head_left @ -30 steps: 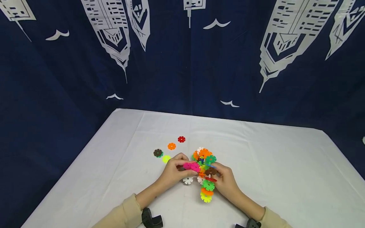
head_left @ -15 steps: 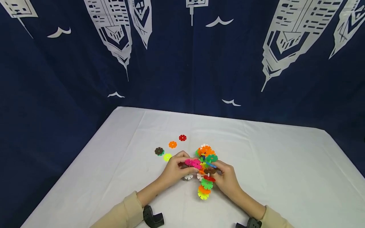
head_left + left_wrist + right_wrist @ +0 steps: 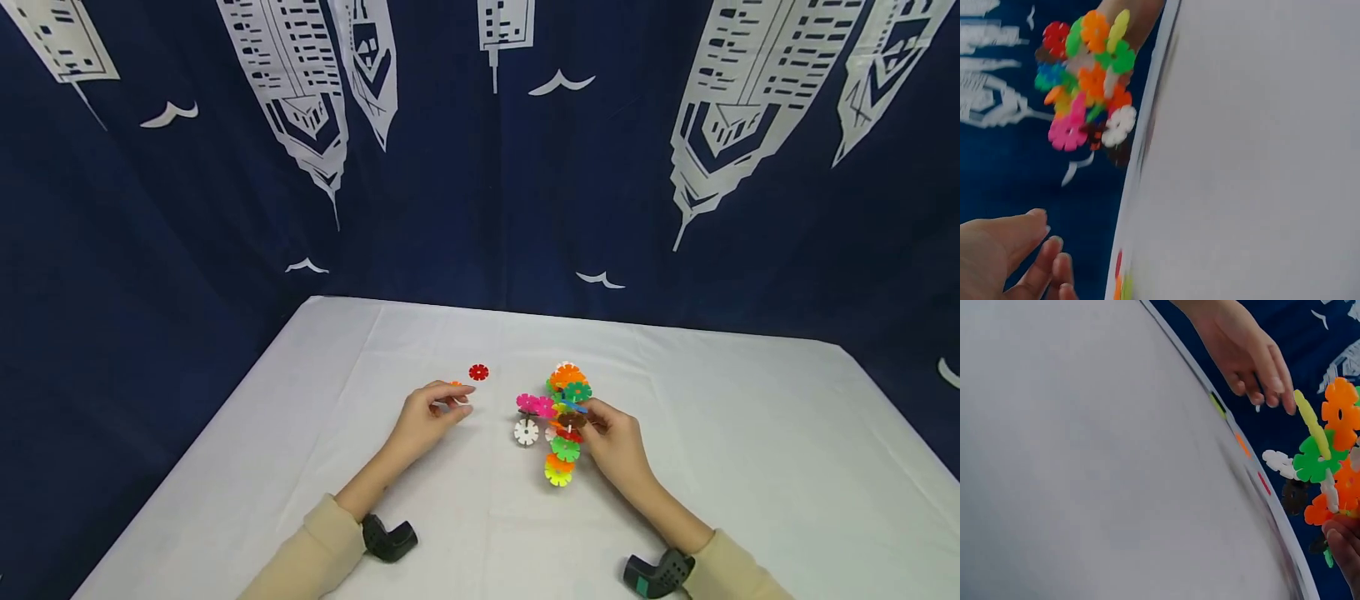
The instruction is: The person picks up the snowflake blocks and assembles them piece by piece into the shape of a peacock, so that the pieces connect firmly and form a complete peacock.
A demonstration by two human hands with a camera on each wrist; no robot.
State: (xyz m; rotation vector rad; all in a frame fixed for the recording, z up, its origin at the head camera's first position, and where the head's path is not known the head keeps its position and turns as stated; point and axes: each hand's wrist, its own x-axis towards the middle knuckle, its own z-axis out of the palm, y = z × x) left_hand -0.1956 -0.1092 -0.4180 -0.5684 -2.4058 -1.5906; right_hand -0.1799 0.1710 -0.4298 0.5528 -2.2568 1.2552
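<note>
My right hand [image 3: 618, 446] grips a built-up cluster of interlocking snowflake discs [image 3: 566, 450] by its right side, raised over the table. Pink discs [image 3: 536, 406] and a white disc [image 3: 527, 432] stick out at its left. To the left, my left hand [image 3: 420, 425] hovers apart from the cluster, thumb and fingers parted with nothing between them. The right wrist view shows this left hand [image 3: 1238, 350] with its fingers pointing down. Nearest to it lie a loose red disc [image 3: 478, 372] and an orange disc [image 3: 455, 383], the latter partly hidden by the fingers.
A white cloth covers the table [image 3: 300, 433]. Behind it hangs a dark blue curtain [image 3: 450, 225] printed with white buildings and birds. In the right wrist view, a loose yellow-green disc [image 3: 1218, 406] lies near the orange and red ones.
My left hand has let go of the pink discs and moved left toward the loose discs. My right hand has shifted the cluster slightly right and away from me.
</note>
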